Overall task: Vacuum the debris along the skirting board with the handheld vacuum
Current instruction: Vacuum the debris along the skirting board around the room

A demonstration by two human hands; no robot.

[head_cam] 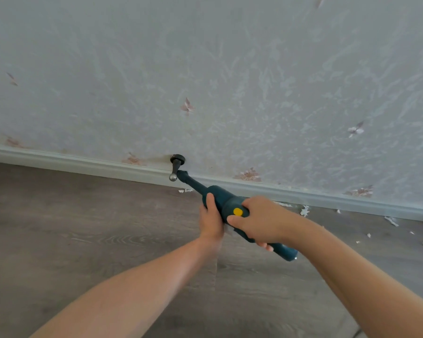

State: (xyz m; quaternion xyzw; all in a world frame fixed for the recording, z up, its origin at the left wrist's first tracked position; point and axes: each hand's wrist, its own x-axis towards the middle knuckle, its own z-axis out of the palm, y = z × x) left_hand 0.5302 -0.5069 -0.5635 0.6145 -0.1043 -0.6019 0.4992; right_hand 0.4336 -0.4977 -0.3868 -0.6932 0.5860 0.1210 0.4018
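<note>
A dark teal handheld vacuum [224,200] with a yellow button points up and left, its narrow nozzle tip against the white skirting board [108,167]. My right hand [259,222] grips the vacuum's handle just behind the button. Around the body further forward, my left hand [211,215] is curled. White paper-like debris [304,211] lies scattered on the floor along the skirting board to the right, and a small bit of debris [185,190] sits just left of the nozzle.
A black door stop [175,167] with a metal ball end sticks out of the wall right beside the nozzle tip. Grey wood-look flooring [83,228] spreads left and below. Pale patterned wallpaper [205,69] covers the wall above.
</note>
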